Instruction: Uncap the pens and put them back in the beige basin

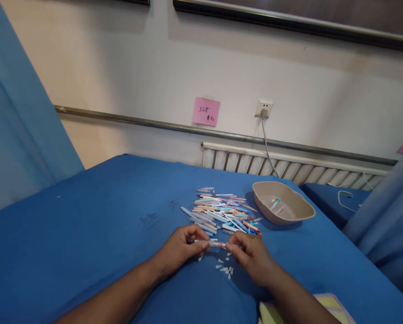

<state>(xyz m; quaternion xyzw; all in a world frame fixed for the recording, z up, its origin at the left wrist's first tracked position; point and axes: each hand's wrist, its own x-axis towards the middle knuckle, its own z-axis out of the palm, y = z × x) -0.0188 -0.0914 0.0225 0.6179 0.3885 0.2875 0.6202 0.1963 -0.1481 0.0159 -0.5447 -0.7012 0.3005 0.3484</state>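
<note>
Between my two hands a slim clear pen [216, 244] with pinkish markings lies level, just in front of the pile. My left hand [184, 246] is closed round its left end, thumb and fingers pinching it. At the other end my right hand [250, 253] pinches the pen in the same way; its tip is hidden by the fingers. Beyond the hands spreads a heap of loose pens and pen parts [218, 211] in white, blue, orange and clear plastic. Below the pen several small white cone-shaped pieces [226, 269] are scattered on the blue cloth.
A beige basin [282, 202] with a few pens inside stands right of the pile. A yellow packet or cloth [332, 302] lies under my right forearm. The blue-covered table [96, 225] meets a wall with a radiator [248, 161]. Blue curtains [387, 229] hang at both sides.
</note>
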